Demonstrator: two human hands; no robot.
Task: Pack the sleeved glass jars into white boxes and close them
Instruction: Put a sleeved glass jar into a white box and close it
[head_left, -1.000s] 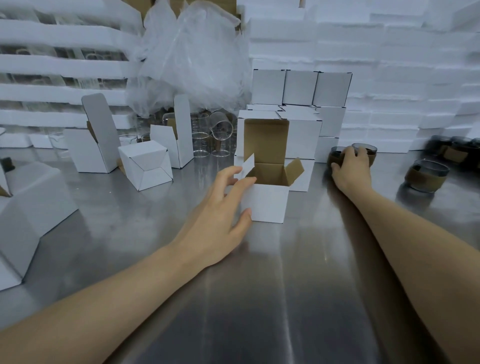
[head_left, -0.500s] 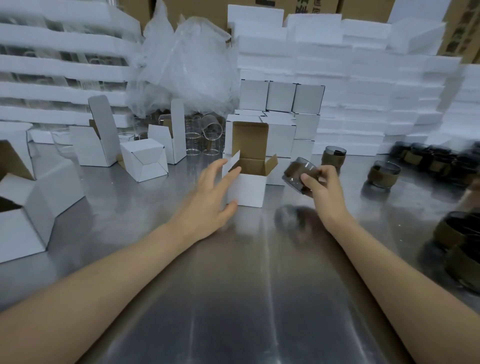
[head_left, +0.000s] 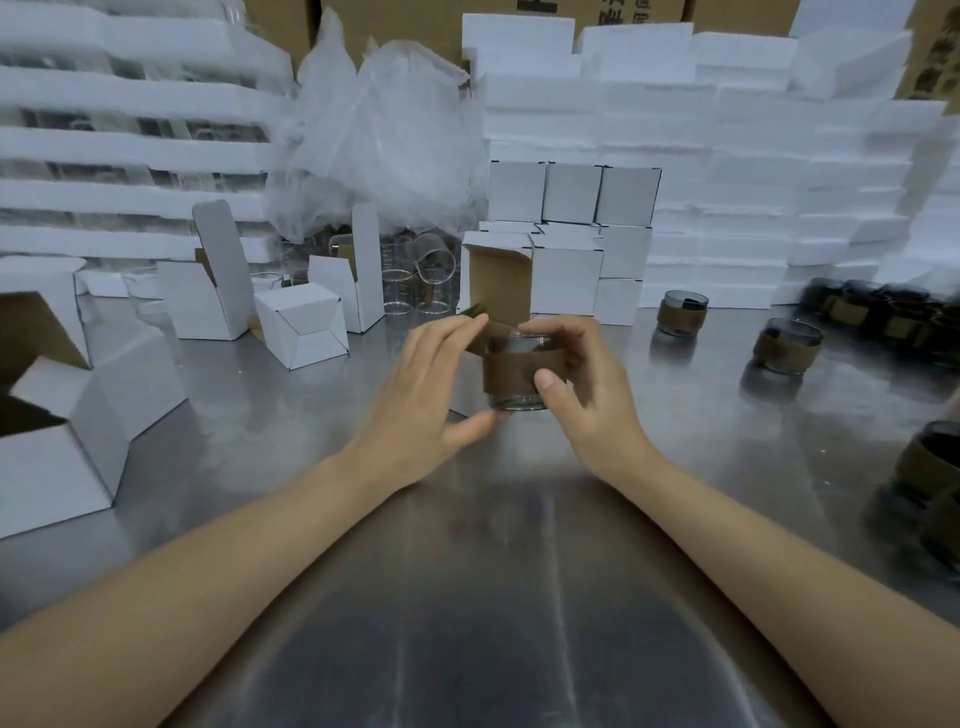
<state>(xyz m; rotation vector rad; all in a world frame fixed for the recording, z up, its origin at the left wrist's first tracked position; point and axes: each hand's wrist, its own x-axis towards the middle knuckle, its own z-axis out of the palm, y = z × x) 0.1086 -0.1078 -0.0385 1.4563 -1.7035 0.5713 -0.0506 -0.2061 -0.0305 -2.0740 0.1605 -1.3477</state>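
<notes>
The right hand (head_left: 587, 395) is clasping in its grip the brown-sleeved clear glass jar (head_left: 519, 369) in front of the open white cardboard box (head_left: 501, 283), which the left hand (head_left: 426, 400), fingers straight, seems to be steadying for loading.

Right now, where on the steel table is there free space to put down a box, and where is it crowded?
Free: the wide steel table between the forearms; also a strip between the right hand, gripping the sleeved jar, and the loose jars at right. Crowded: open boxes at left, stacked boxes behind.
</notes>
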